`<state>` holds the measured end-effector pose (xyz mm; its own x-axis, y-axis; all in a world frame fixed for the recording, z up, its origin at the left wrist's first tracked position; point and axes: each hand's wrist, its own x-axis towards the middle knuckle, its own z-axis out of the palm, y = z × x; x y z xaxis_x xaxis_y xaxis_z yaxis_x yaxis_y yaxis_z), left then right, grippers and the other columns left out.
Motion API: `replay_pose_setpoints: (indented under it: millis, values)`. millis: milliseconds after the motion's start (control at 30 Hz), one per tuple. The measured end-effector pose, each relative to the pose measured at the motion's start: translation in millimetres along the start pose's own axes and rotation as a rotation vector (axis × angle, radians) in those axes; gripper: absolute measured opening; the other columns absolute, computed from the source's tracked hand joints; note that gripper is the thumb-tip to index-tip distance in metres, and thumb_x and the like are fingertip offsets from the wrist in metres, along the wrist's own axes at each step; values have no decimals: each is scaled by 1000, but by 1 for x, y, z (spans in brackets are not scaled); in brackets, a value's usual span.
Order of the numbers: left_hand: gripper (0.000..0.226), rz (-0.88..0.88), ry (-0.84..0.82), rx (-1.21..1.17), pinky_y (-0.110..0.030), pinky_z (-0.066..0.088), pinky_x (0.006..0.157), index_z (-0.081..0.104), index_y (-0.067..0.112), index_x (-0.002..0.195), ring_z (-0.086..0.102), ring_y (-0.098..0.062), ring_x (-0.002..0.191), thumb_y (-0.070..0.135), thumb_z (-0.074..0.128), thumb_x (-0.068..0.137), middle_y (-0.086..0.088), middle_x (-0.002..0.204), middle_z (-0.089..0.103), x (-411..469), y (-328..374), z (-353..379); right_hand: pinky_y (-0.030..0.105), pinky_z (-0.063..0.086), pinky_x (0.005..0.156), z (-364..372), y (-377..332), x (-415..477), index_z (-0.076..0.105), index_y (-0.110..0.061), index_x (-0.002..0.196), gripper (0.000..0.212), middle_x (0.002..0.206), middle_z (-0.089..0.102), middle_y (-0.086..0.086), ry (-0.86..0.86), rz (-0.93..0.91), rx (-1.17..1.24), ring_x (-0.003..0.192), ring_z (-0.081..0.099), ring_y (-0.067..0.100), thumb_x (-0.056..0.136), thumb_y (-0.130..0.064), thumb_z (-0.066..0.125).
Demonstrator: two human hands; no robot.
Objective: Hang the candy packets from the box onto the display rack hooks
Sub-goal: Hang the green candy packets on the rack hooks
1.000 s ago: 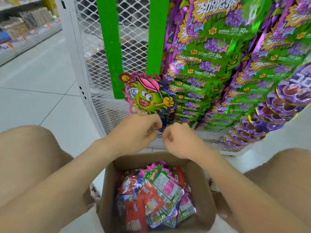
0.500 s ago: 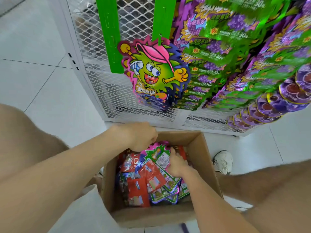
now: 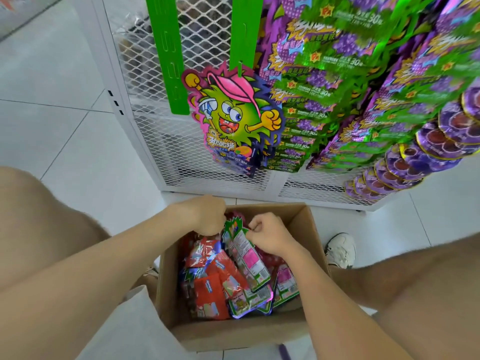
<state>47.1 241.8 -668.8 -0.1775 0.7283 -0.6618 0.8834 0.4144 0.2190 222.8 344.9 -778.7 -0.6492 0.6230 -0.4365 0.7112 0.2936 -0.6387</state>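
As my left hand (image 3: 205, 216) and right hand (image 3: 267, 235) pinch one green packet (image 3: 246, 258) by its top, it leans near the box (image 3: 309, 229) far edge.

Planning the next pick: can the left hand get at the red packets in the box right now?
Probably yes: the red packets lie uncovered in the open box, close by the left hand. But it and the right hand seem to pinch the green-edged packet, so it must let go first.

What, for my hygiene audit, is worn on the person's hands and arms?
Nothing visible. The left hand and right hand are ungloved, with no rings or watch. The left forearm and right forearm are uncovered to the frame edge; no sleeve shows.
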Motion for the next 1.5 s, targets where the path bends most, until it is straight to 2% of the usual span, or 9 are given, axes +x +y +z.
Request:
replay_pose_setpoints:
  millis: [133,233,533,633,767,900,1033,1267,1500]
  values:
    - [59,-160,40,-701,-34,52,68,56,16,107,66,-26,81,73,40,101,-12,97,60,-8,16,-5,27,50,59,-40,-53,-23,65,-23,75,15,66,69,4,31,-179,-65,58,59,11,77,-24,80]
    - [42,-158,76,-1168,-58,63,85,60,6,119,70,-35,82,44,61,103,-20,101,63,-18,20,-12,31,58,65,-49,-85,-47,70,-25,73,12,65,70,-5,-7,-307,-44,58,62,2,77,-26,82]
    - [25,84,276,-643,-22,43,57,67,20,112,51,-16,65,0,53,104,-8,97,61,-46,-9,-37,36,45,85,-89,-94,-48,52,-33,126,46,104,52,-5,332,-283,-129,98,54,14,88,-44,75]
    - [29,168,399,-600,-18,46,80,68,17,112,61,-18,97,-4,49,105,-7,112,70,-53,-16,-47,45,42,102,-103,-105,-49,68,-33,113,24,113,54,0,251,-336,-196,114,49,25,95,-47,65]
    - [31,238,657,-617,-43,53,96,68,30,105,65,-26,105,3,51,105,-2,110,72,-56,-15,-73,44,55,80,-132,-137,-63,70,-23,101,5,88,71,-2,315,-497,5,83,66,20,100,-25,66]
    - [55,313,945,-628,-32,44,103,56,25,140,53,-12,129,20,57,85,5,138,59,-64,4,-107,43,46,61,-157,-161,-70,67,-29,109,18,75,66,6,521,-567,-36,60,55,23,106,-16,55]
    - [82,372,1057,-728,-35,34,117,39,24,156,44,-12,142,24,56,76,6,154,50,-66,12,-147,40,45,80,-175,-184,-66,65,-29,121,45,101,61,4,653,-595,-215,88,56,19,95,6,58]
    - [24,503,1006,-1003,-16,47,72,68,18,102,61,1,78,7,54,86,17,84,68,-62,17,-188,32,56,89,-197,-229,-60,75,-21,114,29,92,72,-15,916,-724,85,90,69,3,87,-11,77]
    - [29,442,880,-996,-16,49,81,74,12,86,66,7,76,26,59,106,16,79,75,-74,22,-186,42,57,83,-194,-247,-49,79,-25,93,4,77,68,-21,1042,-633,179,71,65,1,89,-24,77]
